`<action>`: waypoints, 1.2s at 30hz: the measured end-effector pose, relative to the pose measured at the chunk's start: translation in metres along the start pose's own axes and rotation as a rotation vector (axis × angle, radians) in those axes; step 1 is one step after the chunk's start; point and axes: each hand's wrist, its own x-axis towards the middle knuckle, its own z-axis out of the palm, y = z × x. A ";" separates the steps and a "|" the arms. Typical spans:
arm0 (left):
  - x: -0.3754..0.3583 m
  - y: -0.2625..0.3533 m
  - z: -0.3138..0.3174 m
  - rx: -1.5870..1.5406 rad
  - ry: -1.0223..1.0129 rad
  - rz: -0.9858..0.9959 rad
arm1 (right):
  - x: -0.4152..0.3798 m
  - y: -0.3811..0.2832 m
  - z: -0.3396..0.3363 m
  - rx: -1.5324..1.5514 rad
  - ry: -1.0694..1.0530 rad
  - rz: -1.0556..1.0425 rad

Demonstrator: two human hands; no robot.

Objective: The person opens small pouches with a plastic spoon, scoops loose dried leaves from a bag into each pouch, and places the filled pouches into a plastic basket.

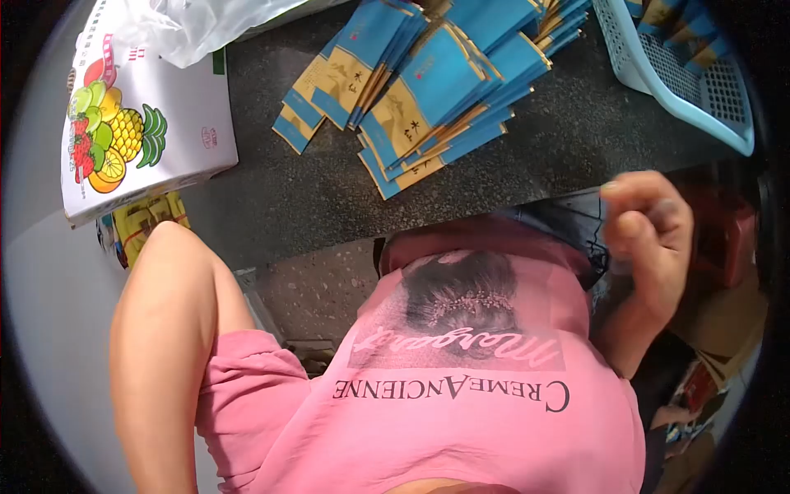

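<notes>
At the far left, a white carton [185, 99] printed with fruit stands on the dark table [280, 193], with a clear plastic bag [197, 33] draped over its top. Below it, the person's left arm [156, 354] bends at the elbow and runs back out of the view; the left hand is out of sight, so its grip cannot be told.

Toward the middle lie the blue-and-gold packets, in a narrower fanned group [355, 62] and, just right of it, a larger, looser pile [432, 82]. Many overlap at uneven angles, their lower corners pointing toward the person. With flat packets lying like this, a light pinch at one edge would likely separate the top ones cleanly, whereas pushing down on the pile could make it slide. Squaring the edges against the table would keep a handful even, and holding them by the sides should spare the packets any creasing.

Farther right, the right hand [654, 239] is raised near the table's front edge, fingers loosely curled and thumb close to the index finger. It seems to hold nothing, though the shading between the fingers makes that hard to swear to. Beyond it, at the upper right, a light-blue basket [690, 117] has similar packets [699, 37] inside.
</notes>
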 end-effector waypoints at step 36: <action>-0.170 -0.118 0.032 0.771 0.590 -1.085 | 0.030 0.031 0.016 0.289 -0.090 -0.153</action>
